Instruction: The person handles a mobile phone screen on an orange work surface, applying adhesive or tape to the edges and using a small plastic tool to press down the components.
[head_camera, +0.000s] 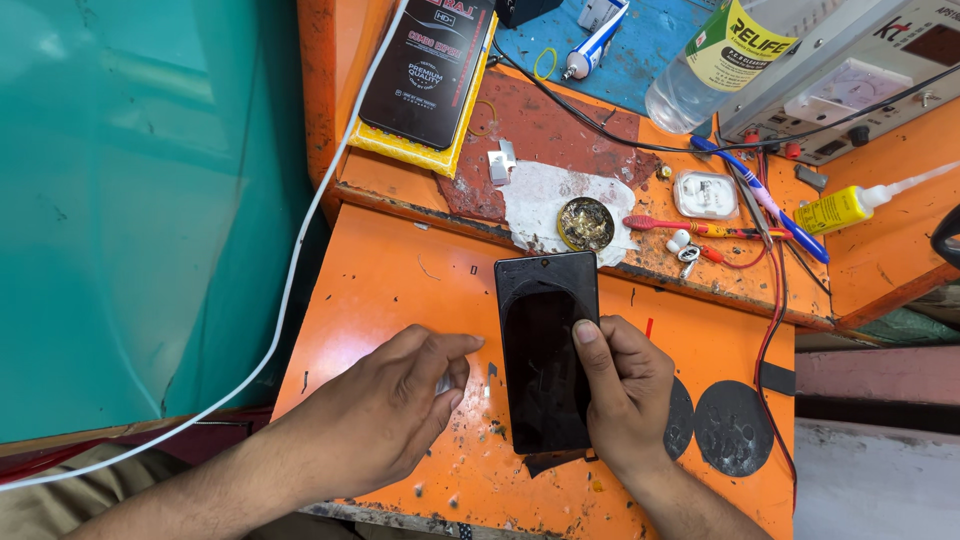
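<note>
A black smartphone (545, 345) lies face up on the orange work surface (400, 280), its dark screen glossy. My right hand (625, 390) rests against the phone's right edge, thumb pressed onto the glass near the middle. My left hand (385, 415) sits just left of the phone, fingers curled together around something small and pale that I cannot make out. A small gap separates my left fingertips from the phone's left edge.
On the raised shelf behind: a black screen-protector box (425, 65) on a yellow pad, a tin of brass wool (585, 222), a red toothbrush (690, 228), a clear bottle (700, 70), a yellow glue bottle (845, 207), a power supply (850, 80). Two black discs (730, 428) lie at right. A white cable (290, 270) hangs left.
</note>
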